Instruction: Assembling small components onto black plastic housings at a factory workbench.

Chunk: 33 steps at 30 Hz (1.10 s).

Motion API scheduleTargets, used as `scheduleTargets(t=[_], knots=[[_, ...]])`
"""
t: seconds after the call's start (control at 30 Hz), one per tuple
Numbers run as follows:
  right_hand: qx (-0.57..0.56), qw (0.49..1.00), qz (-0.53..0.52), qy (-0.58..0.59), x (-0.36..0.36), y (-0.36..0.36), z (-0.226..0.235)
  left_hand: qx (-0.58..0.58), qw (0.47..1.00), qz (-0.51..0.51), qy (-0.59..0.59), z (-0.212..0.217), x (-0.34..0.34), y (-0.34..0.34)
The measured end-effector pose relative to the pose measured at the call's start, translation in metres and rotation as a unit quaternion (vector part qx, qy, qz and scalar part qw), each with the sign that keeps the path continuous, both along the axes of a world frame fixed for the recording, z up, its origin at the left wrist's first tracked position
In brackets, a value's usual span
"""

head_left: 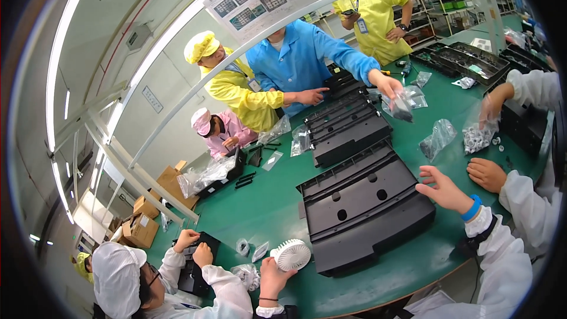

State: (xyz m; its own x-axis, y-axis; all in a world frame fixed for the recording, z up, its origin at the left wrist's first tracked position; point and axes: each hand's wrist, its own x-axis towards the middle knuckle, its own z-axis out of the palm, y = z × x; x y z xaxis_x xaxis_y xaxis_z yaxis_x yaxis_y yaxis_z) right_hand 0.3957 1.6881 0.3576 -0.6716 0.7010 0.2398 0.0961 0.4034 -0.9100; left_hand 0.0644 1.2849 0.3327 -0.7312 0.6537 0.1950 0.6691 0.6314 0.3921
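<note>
My left hand [273,279] is closed round a small white handheld fan [292,254], its round grille facing up beside the near edge of the green table. My right hand [444,191], with a blue band at the wrist, is raised with fingers apart and nothing in it. It is close to the right edge of a large black panel [360,204] with several holes, which lies flat between my hands. Behind that panel sit more black ribbed panels [345,127]. Small clear bags [260,251] and a bag of white parts [247,276] lie by my left hand.
At right, a co-worker's hands [487,174] are by a bag of white parts [477,137]. A co-worker in blue holds a bag [397,108] across the table. Another, lower left, handles a black part [198,266]. A metal frame [195,91] crosses above; cartons [140,230] stand left.
</note>
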Motion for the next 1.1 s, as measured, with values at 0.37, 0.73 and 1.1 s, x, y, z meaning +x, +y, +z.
scheduleTargets(t=[0.37,0.73,1.1], knots=[[-0.185,0.980,0.068,0.031,-0.007,0.003,-0.016,0.000,1.000,-0.021,-0.009,0.004,-0.059,-0.003],[-0.196,0.977,0.077,0.017,-0.010,0.008,-0.017,0.022,0.999,0.034,-0.021,-0.005,-0.058,0.000],[-0.041,0.979,-0.199,0.034,-0.027,0.128,-0.059,0.060,0.998,0.017,-0.001,-0.005,-0.053,-0.003]])
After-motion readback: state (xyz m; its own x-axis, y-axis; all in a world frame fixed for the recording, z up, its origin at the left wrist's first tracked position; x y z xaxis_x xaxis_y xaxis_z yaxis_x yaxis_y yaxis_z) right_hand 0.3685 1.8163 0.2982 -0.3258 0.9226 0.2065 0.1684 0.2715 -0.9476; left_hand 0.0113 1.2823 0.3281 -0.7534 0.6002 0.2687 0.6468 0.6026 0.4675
